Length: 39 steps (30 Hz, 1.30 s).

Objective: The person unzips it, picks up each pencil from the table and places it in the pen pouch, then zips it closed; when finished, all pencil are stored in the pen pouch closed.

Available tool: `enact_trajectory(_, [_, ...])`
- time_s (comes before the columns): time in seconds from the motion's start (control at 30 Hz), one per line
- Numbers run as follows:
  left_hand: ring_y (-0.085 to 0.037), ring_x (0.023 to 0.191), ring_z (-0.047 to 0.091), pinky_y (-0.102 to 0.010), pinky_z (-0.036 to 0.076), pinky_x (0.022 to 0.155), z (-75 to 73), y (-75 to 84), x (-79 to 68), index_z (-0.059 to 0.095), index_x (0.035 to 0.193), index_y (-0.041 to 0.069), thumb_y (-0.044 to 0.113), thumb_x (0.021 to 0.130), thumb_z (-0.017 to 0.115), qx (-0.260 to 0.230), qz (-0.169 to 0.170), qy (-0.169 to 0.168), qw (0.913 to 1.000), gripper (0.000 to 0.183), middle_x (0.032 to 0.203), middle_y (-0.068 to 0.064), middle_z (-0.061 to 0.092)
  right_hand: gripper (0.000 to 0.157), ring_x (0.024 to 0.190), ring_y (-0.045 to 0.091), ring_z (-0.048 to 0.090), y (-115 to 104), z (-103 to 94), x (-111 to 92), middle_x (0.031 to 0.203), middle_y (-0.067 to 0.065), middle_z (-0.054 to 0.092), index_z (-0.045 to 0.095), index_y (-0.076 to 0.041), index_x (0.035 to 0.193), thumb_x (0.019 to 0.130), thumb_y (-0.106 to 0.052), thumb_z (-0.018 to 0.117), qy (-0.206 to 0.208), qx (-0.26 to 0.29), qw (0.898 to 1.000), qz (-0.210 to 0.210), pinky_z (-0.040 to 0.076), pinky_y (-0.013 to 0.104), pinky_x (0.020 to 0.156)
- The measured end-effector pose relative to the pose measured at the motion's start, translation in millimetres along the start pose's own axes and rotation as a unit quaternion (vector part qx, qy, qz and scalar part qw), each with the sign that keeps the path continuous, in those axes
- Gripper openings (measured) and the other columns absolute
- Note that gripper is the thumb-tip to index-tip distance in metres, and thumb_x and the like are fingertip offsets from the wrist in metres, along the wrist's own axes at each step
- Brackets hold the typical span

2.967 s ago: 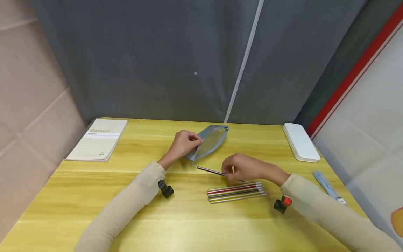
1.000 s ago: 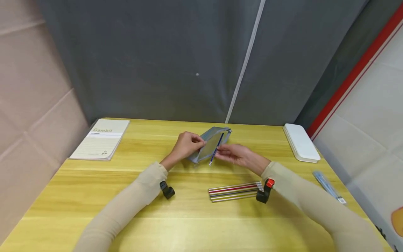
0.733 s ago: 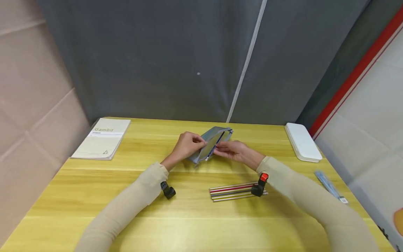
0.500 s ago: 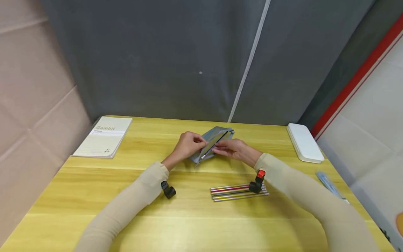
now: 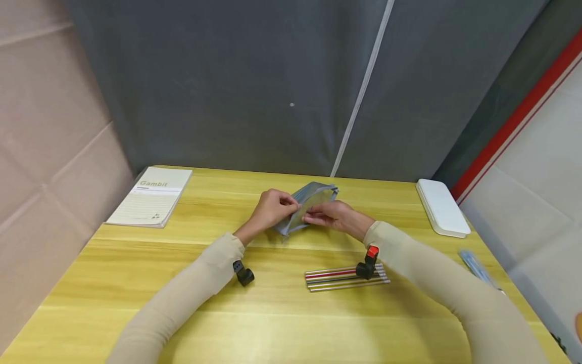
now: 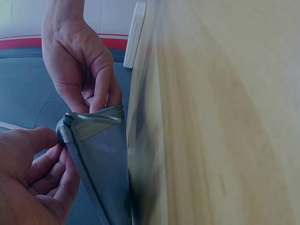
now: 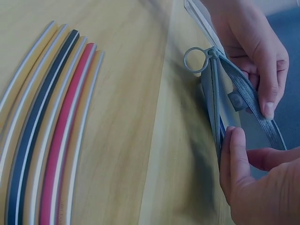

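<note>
A grey-blue zippered pencil pouch (image 5: 320, 194) stands on the wooden table with its mouth spread open. Its zipper edge is pinched between thumb and fingers of my left hand (image 5: 271, 208). My right hand (image 5: 337, 214) reaches into the mouth with fairly straight fingers; in the left wrist view the pouch hides its fingertips. Beside those fingertips, the right wrist view shows a thin blue strip, apparently the pencil (image 7: 222, 125), against the inside of the pouch. Several gold, red and dark blue pencils (image 5: 332, 281) lie side by side in front of the right hand.
A notepad (image 5: 152, 198) lies at the back left. At the back right is a white case (image 5: 442, 207), with a light blue slim packet (image 5: 477, 265) nearer the right edge. A dark curtain (image 5: 227, 91) hangs behind the table.
My right hand has picked up a dark blue pencil, carried it to the pouch and lowered it inside; the head view no longer shows it. My left hand has kept its pinch on the pouch.
</note>
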<state>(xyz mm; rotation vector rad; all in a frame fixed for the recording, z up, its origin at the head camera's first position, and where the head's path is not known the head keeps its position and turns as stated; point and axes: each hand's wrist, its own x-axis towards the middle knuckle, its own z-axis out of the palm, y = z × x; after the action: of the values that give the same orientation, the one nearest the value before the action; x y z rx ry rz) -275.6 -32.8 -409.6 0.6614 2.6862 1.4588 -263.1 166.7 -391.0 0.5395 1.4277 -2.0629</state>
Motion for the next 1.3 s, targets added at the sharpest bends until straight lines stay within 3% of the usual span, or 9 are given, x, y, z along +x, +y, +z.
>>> enact_trajectory(0.27, [-0.010, 0.070, 0.069, -0.024, 0.055, 0.063, 0.6, 0.0, -1.0, 0.082, 0.090, 0.012, 0.021, 0.090, 0.076, -0.004, -0.006, -0.002, 1.0000, 0.011, 0.088, -0.005, 0.079, 0.042, 0.075, 0.016, 0.074, 2, -4.7, -15, 0.089, 0.015, 0.071, 0.041, 0.016, 0.142, 0.103, 0.003, 0.046, -0.004, -0.033, 0.998, -0.061, 0.061, 0.024, 0.076])
enact_trajectory(0.47, [-0.009, 0.069, 0.068, -0.023, 0.055, 0.062, 0.9, 1.0, -1.8, 0.082, 0.091, 0.011, 0.022, 0.090, 0.077, -0.006, -0.011, 0.000, 0.9999, 0.012, 0.087, -0.005, 0.079, 0.045, 0.080, 0.014, 0.075, 3, -13.7, -33, 0.096, 0.008, 0.074, 0.041, 0.016, 0.143, 0.104, -0.003, 0.049, -0.007, -0.119, 0.988, -0.098, 0.061, 0.029, 0.084])
enact_trajectory(0.7, [-0.009, 0.064, 0.068, -0.024, 0.055, 0.061, 1.6, 1.9, -3.3, 0.082, 0.089, 0.012, 0.022, 0.090, 0.076, -0.016, -0.009, -0.005, 0.9998, 0.012, 0.083, -0.005, 0.078, 0.034, 0.091, 0.015, 0.075, 10, -30.5, -47, 0.112, 0.014, 0.074, 0.055, 0.012, 0.130, 0.103, -0.010, 0.054, -0.010, -0.249, 0.960, -0.130, 0.060, 0.031, 0.087])
enact_trajectory(0.83, [-0.010, 0.064, 0.067, -0.025, 0.055, 0.061, 1.7, 1.4, -3.6, 0.081, 0.087, 0.012, 0.021, 0.089, 0.077, -0.016, -0.007, 0.002, 0.9998, 0.010, 0.082, -0.004, 0.078, 0.031, 0.100, 0.025, 0.074, 19, -35.7, -52, 0.118, 0.023, 0.070, 0.060, 0.011, 0.122, 0.103, -0.012, 0.055, -0.016, -0.333, 0.928, -0.168, 0.059, 0.041, 0.091])
enact_trajectory(0.9, [-0.010, 0.064, 0.068, -0.025, 0.055, 0.062, 2.2, 0.4, -4.6, 0.081, 0.087, 0.012, 0.022, 0.090, 0.076, -0.018, -0.007, -0.003, 0.9998, 0.011, 0.081, -0.004, 0.078, 0.028, 0.101, 0.031, 0.073, 23, -36.9, -55, 0.115, 0.025, 0.071, 0.064, 0.010, 0.118, 0.102, -0.011, 0.057, -0.025, -0.382, 0.904, -0.188, 0.059, 0.046, 0.090])
enact_trajectory(0.97, [-0.011, 0.064, 0.068, -0.026, 0.055, 0.063, 2.9, -0.5, -5.9, 0.081, 0.088, 0.012, 0.022, 0.091, 0.076, -0.020, -0.008, -0.009, 0.9997, 0.012, 0.080, -0.003, 0.077, 0.024, 0.098, 0.035, 0.073, 27, -37.5, -59, 0.110, 0.025, 0.073, 0.067, 0.008, 0.114, 0.100, -0.011, 0.059, -0.040, -0.439, 0.872, -0.213, 0.059, 0.047, 0.087])
enact_trajectory(1.1, [-0.012, 0.063, 0.068, -0.027, 0.055, 0.065, 3.6, -1.7, -7.8, 0.081, 0.087, 0.013, 0.023, 0.091, 0.076, -0.021, -0.007, -0.006, 0.9997, 0.013, 0.077, -0.003, 0.077, 0.015, 0.085, 0.031, 0.072, 28, -37.4, -65, 0.096, 0.023, 0.075, 0.073, 0.003, 0.104, 0.095, -0.006, 0.064, -0.077, -0.539, 0.796, -0.266, 0.060, 0.037, 0.075])
enact_trajectory(1.17, [-0.012, 0.063, 0.068, -0.028, 0.056, 0.065, 3.1, -2.3, -8.1, 0.081, 0.086, 0.012, 0.023, 0.090, 0.076, -0.020, -0.007, -0.001, 0.9998, 0.013, 0.076, -0.003, 0.077, 0.012, 0.080, 0.021, 0.071, 27, -36.7, -69, 0.092, 0.018, 0.075, 0.074, 0.001, 0.101, 0.094, -0.005, 0.067, -0.099, -0.590, 0.750, -0.282, 0.058, 0.029, 0.073])
enact_trajectory(1.3, [-0.011, 0.062, 0.068, -0.028, 0.056, 0.065, 2.4, -2.6, -7.6, 0.081, 0.086, 0.012, 0.024, 0.090, 0.076, -0.018, -0.008, -0.004, 0.9998, 0.013, 0.077, -0.003, 0.077, 0.009, 0.071, 0.002, 0.061, 23, -36.5, -80, 0.083, 0.004, 0.074, 0.076, -0.006, 0.092, 0.092, -0.003, 0.067, -0.140, -0.695, 0.647, -0.280, 0.052, 0.020, 0.069])
